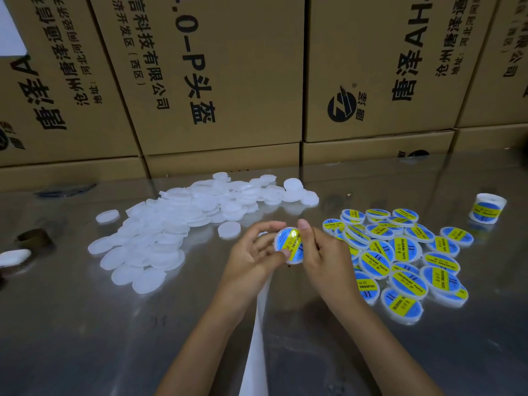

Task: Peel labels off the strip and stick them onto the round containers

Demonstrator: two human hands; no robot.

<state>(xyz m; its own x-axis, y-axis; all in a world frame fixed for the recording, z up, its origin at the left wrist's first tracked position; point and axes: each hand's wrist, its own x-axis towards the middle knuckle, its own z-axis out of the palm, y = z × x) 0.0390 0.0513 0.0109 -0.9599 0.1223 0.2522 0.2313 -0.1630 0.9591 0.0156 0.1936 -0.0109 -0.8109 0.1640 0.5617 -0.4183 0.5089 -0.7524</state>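
Between both hands, above the table's middle, is a round white container (pixel 289 244) with a blue and yellow label on its face. My left hand (pixel 251 252) cups it from the left. From the right, my right hand (pixel 323 252) pinches it, thumb on the label. A white backing strip (pixel 257 338) trails from under my left hand toward the near edge. Several plain white containers (pixel 177 224) lie heaped at centre left. A pile of labelled containers (pixel 400 258) lies to the right.
Brown cardboard boxes (pixel 228 81) form a wall along the far side of the shiny metal table (pixel 85 338). A label roll (pixel 487 208) stands at far right. A brown tape core (pixel 34 238) and a white object (pixel 14 257) sit at the left edge.
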